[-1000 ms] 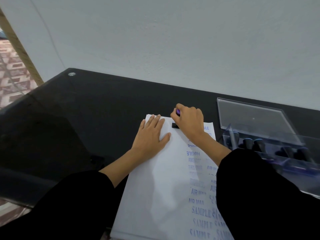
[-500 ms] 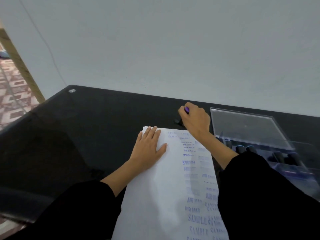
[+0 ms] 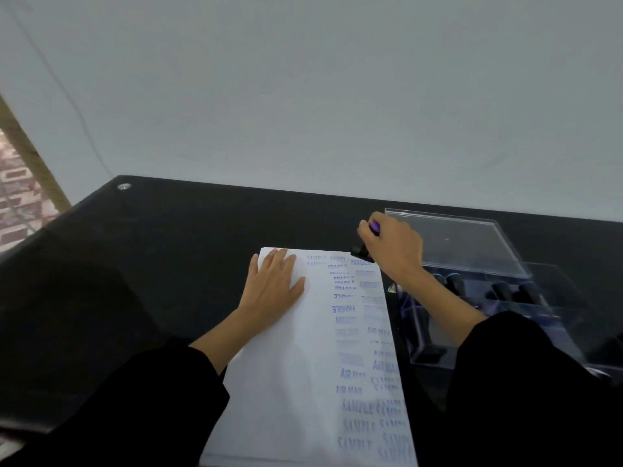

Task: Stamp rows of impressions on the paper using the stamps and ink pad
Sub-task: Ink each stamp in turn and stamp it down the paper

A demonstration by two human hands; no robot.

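Note:
A white sheet of paper (image 3: pixel 296 382) lies on the black table, its right half covered with columns of blue impressions reading SAMPLE, FRAGILE and AIR MAIL. My left hand (image 3: pixel 274 286) rests flat on the paper's upper left part, fingers together. My right hand (image 3: pixel 392 246) grips a stamp (image 3: pixel 362 253) with a black base and a purple top. The stamp's base sits at the paper's far right corner, by the top edge. No ink pad can be made out.
A clear plastic box (image 3: pixel 499 298) with its lid open stands right of the paper and holds several dark-handled stamps. The black glass table (image 3: pixel 151 264) stretches left and meets a pale wall behind. Both forearms wear black sleeves.
My right hand has carried the stamp from the paper's top middle to its far right corner. The left hand stays flat on the sheet. The camera has tilted up.

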